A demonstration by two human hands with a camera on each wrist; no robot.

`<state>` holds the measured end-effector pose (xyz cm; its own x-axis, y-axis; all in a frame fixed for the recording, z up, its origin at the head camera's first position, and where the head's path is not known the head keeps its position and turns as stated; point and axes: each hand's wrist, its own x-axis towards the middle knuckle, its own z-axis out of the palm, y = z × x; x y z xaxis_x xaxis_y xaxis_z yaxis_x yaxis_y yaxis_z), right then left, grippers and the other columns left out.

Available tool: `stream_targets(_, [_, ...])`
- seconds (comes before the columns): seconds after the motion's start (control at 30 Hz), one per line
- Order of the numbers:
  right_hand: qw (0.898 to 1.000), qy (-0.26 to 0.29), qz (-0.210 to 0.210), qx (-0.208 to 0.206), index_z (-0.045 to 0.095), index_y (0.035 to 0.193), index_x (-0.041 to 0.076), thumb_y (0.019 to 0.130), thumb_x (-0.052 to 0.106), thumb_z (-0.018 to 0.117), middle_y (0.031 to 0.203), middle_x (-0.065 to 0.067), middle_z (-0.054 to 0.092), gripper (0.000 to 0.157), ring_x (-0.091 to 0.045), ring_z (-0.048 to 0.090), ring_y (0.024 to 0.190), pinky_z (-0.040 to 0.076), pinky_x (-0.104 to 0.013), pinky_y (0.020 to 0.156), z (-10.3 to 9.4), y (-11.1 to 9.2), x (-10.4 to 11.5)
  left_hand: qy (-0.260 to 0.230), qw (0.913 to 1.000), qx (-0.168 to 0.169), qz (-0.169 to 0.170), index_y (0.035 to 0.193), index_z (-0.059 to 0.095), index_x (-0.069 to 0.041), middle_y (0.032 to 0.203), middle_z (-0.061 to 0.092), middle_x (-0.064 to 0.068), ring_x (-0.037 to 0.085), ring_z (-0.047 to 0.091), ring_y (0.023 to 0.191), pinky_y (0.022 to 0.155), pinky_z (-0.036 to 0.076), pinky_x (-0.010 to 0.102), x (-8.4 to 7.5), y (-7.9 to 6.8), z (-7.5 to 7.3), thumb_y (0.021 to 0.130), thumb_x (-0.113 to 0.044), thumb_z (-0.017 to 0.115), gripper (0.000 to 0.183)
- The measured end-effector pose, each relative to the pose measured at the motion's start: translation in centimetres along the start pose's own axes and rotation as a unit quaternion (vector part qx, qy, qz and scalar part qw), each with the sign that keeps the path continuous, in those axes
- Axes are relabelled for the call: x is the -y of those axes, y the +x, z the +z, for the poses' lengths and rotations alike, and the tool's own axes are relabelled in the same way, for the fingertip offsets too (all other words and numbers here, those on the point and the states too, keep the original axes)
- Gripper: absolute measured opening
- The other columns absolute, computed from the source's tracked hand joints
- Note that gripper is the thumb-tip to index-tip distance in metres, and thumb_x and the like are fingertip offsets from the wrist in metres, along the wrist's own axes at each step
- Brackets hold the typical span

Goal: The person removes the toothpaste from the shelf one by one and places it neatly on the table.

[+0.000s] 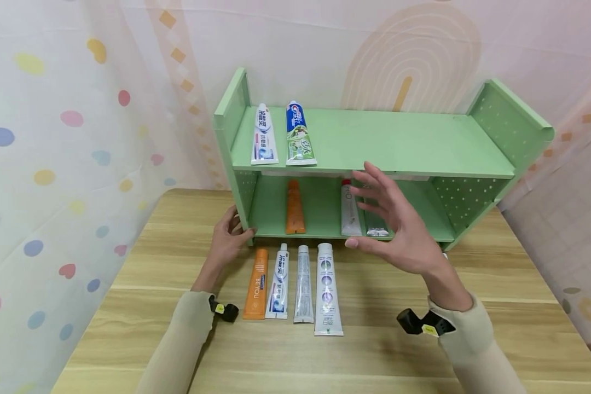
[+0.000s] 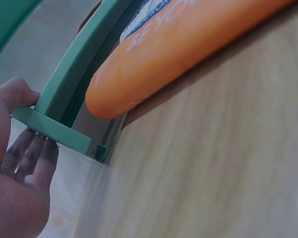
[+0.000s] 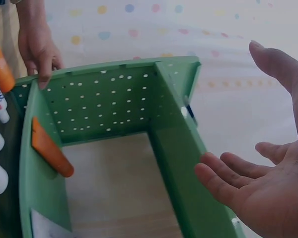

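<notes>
A green two-tier shelf (image 1: pixel 399 142) stands on the table. Its left side panel's lower front edge is gripped by my left hand (image 1: pixel 227 239), the thumb and fingers on opposite sides of the green board in the left wrist view. My right hand (image 1: pixel 401 227) hovers before the shelf's middle, fingers spread from the thumb, holding nothing. Behind it, a dark green tube (image 1: pixel 377 227) is partly hidden. Beside that lies a pale toothpaste tube (image 1: pixel 349 213) with a red cap, then an orange tube (image 1: pixel 295 210). The upper tier bears a white-and-blue toothpaste tube (image 1: pixel 264 139) and a blue-and-green one (image 1: pixel 299 137).
On the wooden table (image 1: pixel 128 328), in front of the shelf, lie an orange BE YOU tube (image 1: pixel 255 287), a white-and-blue tube (image 1: pixel 278 287), a silvery tube (image 1: pixel 303 287) and a larger white tube (image 1: pixel 328 295). A patterned curtain (image 1: pixel 295 49) hangs behind.
</notes>
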<state>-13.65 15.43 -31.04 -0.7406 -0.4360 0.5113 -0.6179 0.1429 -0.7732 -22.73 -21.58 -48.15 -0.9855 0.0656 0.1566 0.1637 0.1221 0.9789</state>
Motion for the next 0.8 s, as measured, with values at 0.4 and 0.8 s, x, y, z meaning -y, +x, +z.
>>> stream_targets(0.4, [1.000, 0.013, 0.007, -0.010, 0.020, 0.165, 0.020, 0.079, -0.002, 0.085, 0.164, -0.015, 0.036, 0.110, -0.033, 0.047, 0.143, 0.047, -0.028, 0.118, -0.9, 2.0, 1.1, 0.007, 0.9999, -0.003, 0.011, 0.158, 0.038, -0.013, 0.156, 0.045, 0.019, 0.037, 0.047, 0.144, 0.121, 0.043, 0.048, 0.3, 0.0, -0.1, 0.091, 0.006, 0.067, 0.075])
stream_targets(0.8, [0.997, 0.039, 0.068, -0.015, 0.020, 0.164, 0.029, 0.085, 0.010, 0.083, 0.163, -0.008, 0.039, 0.102, -0.030, 0.050, 0.142, 0.047, -0.036, 0.120, -1.8, 4.6, 1.7, 0.003, 0.9999, 0.003, 0.015, 0.158, 0.037, -0.012, 0.156, 0.044, 0.018, 0.036, 0.047, 0.143, 0.121, 0.042, 0.048, 0.2, 0.0, -0.1, 0.092, 0.005, 0.066, 0.074])
